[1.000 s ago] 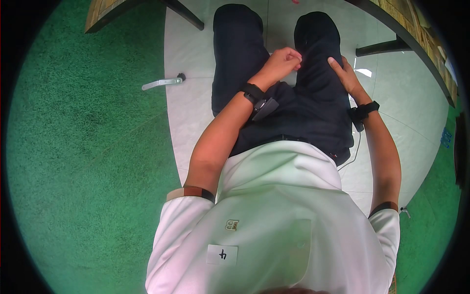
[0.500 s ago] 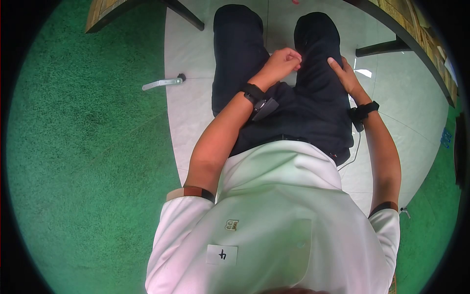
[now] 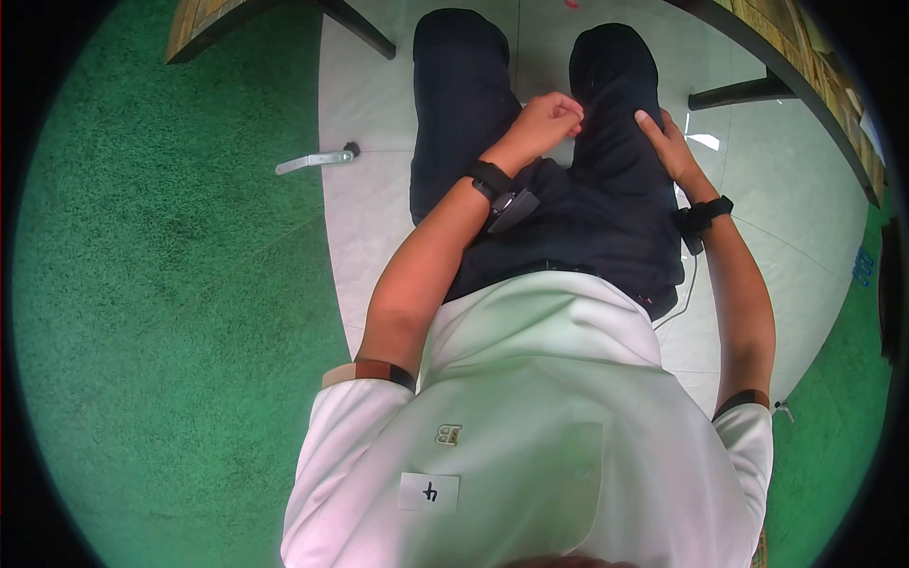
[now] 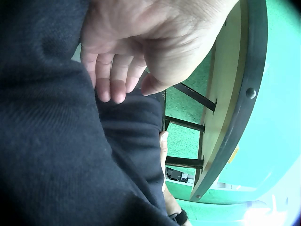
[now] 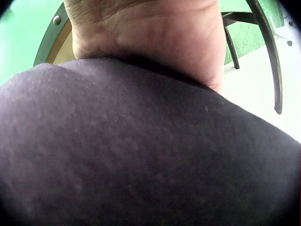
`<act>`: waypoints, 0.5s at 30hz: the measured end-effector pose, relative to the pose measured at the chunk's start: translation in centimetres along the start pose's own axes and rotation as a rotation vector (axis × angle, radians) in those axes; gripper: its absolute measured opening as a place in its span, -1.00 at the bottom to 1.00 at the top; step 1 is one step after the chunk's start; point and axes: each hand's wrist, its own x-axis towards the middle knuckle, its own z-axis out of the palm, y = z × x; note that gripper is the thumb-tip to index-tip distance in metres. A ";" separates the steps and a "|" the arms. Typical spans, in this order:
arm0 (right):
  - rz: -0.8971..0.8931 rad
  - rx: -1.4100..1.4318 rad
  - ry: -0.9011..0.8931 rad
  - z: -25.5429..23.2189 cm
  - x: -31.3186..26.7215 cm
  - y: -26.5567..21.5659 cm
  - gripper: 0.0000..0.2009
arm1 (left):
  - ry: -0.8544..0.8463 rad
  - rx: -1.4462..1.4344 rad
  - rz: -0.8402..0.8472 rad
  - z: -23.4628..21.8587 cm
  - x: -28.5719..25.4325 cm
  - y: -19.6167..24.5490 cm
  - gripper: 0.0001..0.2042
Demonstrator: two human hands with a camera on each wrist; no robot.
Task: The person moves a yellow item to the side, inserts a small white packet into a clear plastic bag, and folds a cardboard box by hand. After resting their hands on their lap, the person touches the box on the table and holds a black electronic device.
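In the head view a person sits in dark trousers (image 3: 540, 213), both hands at the thighs. The left hand (image 3: 544, 123) lies over the gap between the thighs, fingers loosely curled and holding nothing. From the left wrist view, its fingers (image 4: 119, 77) hang bent beside the dark cloth. On the outer side of the right thigh rests the right hand (image 3: 668, 150), thumb along the top and the other fingers partly hidden. The right wrist view shows the heel of that hand (image 5: 155, 37) against the trouser cloth (image 5: 141, 141). Each wrist wears a black strap with a small device.
A curved wooden table edge (image 3: 795, 85) runs at the upper right, with another wooden edge (image 3: 213, 28) at the upper left. Dark legs stand under both. A metal lever (image 3: 312, 163) sits at the border of pale tiles (image 3: 365, 218) and green flooring (image 3: 170, 284).
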 end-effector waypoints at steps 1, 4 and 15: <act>0.000 0.003 0.002 0.0 0.0 0.0 -0.11 | 0.000 0.000 -0.001 0.0 0.0 -0.1 -0.74; 0.002 0.001 0.008 0.0 0.1 0.1 -0.11 | 0.002 0.011 0.002 0.0 0.1 -0.1 -0.75; -0.009 0.018 0.016 0.1 0.4 1.0 -0.16 | 0.009 0.006 0.009 0.0 0.0 0.2 -0.74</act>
